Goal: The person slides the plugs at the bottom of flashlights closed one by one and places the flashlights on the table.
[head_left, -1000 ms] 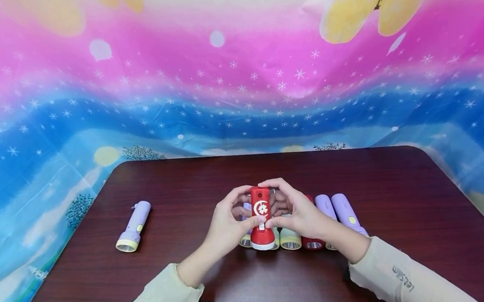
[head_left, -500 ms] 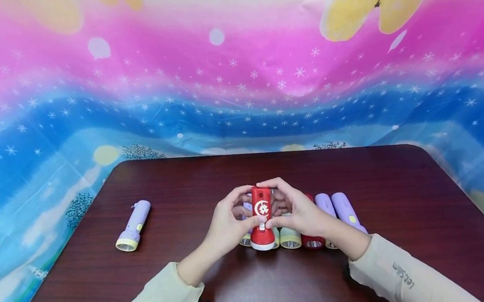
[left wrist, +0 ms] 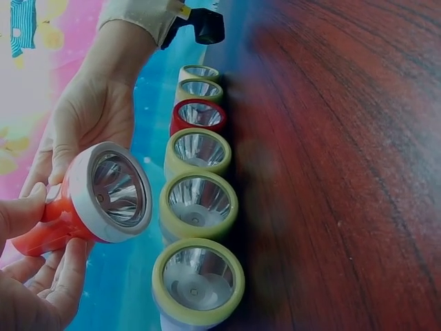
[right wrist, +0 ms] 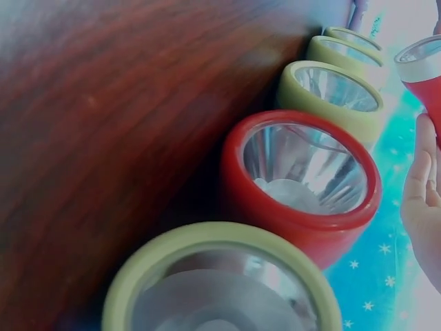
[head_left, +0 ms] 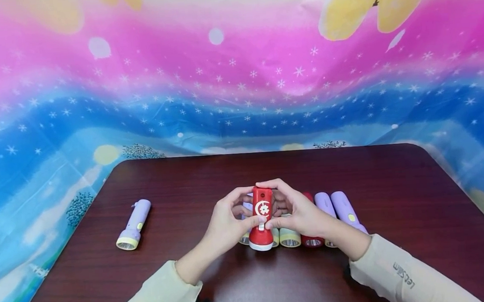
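Both hands hold a red flashlight (head_left: 263, 209) above the table, its white-rimmed lens end toward me and a white moon-and-flower print facing up. My left hand (head_left: 226, 222) grips it from the left side, thumb by the white switch. From the other side my right hand (head_left: 301, 212) pinches it, index finger on the tail end and thumb near the switch. In the left wrist view the clear lens (left wrist: 118, 189) of this flashlight shows a silvery reflector. Behind the hands a row of flashlights lies on the table, among them another red flashlight (right wrist: 303, 186); the hands partly hide them.
A lone purple flashlight (head_left: 134, 226) lies on the left of the dark wooden table (head_left: 177, 183). Two purple flashlights (head_left: 345, 209) end the row at the right. A printed cloth (head_left: 237, 76) hangs behind the table.
The red flashlight has tilted very slightly, its lens end shifting a little left and its tail a little right. Both hands keep their hold in nearly the same place.
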`<action>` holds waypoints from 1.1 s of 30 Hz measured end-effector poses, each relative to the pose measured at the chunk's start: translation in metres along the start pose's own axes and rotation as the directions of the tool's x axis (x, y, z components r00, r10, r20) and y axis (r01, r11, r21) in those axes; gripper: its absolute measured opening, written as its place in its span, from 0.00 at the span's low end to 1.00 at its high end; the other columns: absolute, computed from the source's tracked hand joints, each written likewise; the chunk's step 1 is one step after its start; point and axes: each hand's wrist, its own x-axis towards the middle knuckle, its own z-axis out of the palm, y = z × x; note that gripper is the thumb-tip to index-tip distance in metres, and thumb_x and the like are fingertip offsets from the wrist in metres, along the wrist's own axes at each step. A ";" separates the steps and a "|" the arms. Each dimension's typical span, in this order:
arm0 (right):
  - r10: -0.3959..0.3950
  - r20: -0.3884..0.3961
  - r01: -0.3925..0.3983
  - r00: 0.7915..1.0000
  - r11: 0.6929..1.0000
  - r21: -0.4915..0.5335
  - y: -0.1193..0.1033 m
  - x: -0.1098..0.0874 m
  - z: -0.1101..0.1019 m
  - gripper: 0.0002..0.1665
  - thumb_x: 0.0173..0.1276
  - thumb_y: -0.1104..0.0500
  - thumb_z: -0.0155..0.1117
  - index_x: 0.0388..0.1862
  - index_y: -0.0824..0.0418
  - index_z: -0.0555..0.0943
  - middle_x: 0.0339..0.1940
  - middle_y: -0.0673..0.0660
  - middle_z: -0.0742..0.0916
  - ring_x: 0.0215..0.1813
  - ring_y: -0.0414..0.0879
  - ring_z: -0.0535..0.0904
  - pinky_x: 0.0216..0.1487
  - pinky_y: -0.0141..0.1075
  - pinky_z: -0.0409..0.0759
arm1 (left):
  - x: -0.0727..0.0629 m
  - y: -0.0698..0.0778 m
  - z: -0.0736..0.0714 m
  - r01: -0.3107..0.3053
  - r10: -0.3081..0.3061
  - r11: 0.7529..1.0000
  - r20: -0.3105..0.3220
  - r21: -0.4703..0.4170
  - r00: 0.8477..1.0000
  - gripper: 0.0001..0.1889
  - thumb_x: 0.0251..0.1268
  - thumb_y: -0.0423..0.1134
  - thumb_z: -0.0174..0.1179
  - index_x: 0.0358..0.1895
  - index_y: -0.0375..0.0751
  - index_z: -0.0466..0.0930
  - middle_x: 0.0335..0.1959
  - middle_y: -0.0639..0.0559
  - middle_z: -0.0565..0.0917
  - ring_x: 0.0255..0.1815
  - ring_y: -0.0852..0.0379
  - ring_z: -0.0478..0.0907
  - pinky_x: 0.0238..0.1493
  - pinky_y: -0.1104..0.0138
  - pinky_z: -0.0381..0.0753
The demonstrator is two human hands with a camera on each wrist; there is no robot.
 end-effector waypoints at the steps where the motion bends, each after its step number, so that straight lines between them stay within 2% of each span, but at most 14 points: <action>1: 0.000 0.001 0.000 1.000 1.000 0.002 0.001 0.000 0.000 0.47 0.58 0.69 0.74 0.73 0.56 0.62 0.51 0.65 0.85 0.46 0.45 0.84 0.47 0.38 0.86 | 0.000 0.000 0.000 -0.003 0.003 1.000 0.003 -0.004 1.000 0.30 0.50 0.27 0.74 0.61 0.38 0.77 0.43 0.38 0.85 0.29 0.58 0.82 0.36 0.66 0.84; 5: 0.006 0.002 -0.006 1.000 1.000 0.003 0.002 0.000 0.001 0.47 0.57 0.68 0.74 0.73 0.55 0.62 0.49 0.63 0.85 0.45 0.46 0.84 0.47 0.39 0.86 | 0.000 -0.002 -0.001 -0.009 0.009 1.000 0.009 -0.004 1.000 0.31 0.50 0.27 0.73 0.61 0.37 0.77 0.43 0.37 0.85 0.29 0.58 0.81 0.37 0.67 0.84; 10: -0.004 0.007 0.004 1.000 1.000 -0.030 0.003 -0.001 -0.001 0.48 0.58 0.67 0.74 0.74 0.53 0.62 0.47 0.60 0.86 0.43 0.46 0.84 0.45 0.40 0.87 | 0.000 -0.003 -0.002 0.024 -0.024 1.000 0.006 0.017 1.000 0.31 0.51 0.29 0.74 0.62 0.40 0.76 0.44 0.40 0.85 0.30 0.58 0.81 0.37 0.67 0.83; 15: 0.006 0.011 -0.005 1.000 0.996 -0.087 0.002 -0.004 -0.004 0.48 0.60 0.63 0.74 0.76 0.49 0.62 0.48 0.57 0.86 0.46 0.46 0.85 0.47 0.41 0.86 | -0.001 -0.004 -0.003 0.051 -0.051 0.999 -0.004 0.018 0.999 0.32 0.51 0.29 0.74 0.63 0.42 0.76 0.46 0.41 0.85 0.31 0.56 0.82 0.37 0.65 0.84; 19: 0.028 0.006 -0.027 1.000 0.990 -0.142 0.002 -0.008 -0.007 0.47 0.62 0.61 0.73 0.77 0.46 0.61 0.55 0.55 0.84 0.54 0.48 0.83 0.53 0.49 0.84 | -0.002 -0.006 -0.005 0.065 -0.065 0.998 -0.011 0.020 0.998 0.32 0.51 0.30 0.74 0.63 0.43 0.76 0.47 0.42 0.85 0.32 0.56 0.82 0.37 0.65 0.85; 24: 0.028 -0.007 -0.029 1.000 0.974 -0.223 0.003 -0.015 -0.014 0.45 0.66 0.63 0.69 0.78 0.48 0.60 0.65 0.54 0.81 0.65 0.54 0.78 0.61 0.61 0.77 | -0.004 -0.010 -0.011 0.089 -0.088 0.996 -0.029 0.030 0.996 0.32 0.52 0.30 0.74 0.63 0.45 0.77 0.47 0.43 0.85 0.32 0.56 0.83 0.36 0.66 0.84; 28: 0.009 -0.010 -0.012 1.000 0.961 -0.277 0.007 -0.023 -0.023 0.44 0.67 0.62 0.67 0.78 0.49 0.60 0.72 0.55 0.76 0.71 0.55 0.72 0.65 0.62 0.73 | -0.005 -0.010 -0.017 0.099 -0.097 0.995 -0.058 0.030 0.994 0.32 0.51 0.30 0.74 0.63 0.46 0.77 0.47 0.44 0.85 0.31 0.56 0.83 0.35 0.67 0.84; 33: 0.022 -0.014 -0.026 1.000 0.929 -0.370 0.015 -0.034 -0.033 0.42 0.69 0.56 0.67 0.78 0.52 0.61 0.76 0.55 0.71 0.76 0.51 0.66 0.67 0.61 0.71 | -0.006 -0.009 -0.025 0.110 -0.107 0.994 -0.084 0.030 0.991 0.32 0.51 0.29 0.74 0.63 0.46 0.77 0.47 0.44 0.85 0.31 0.55 0.83 0.35 0.67 0.85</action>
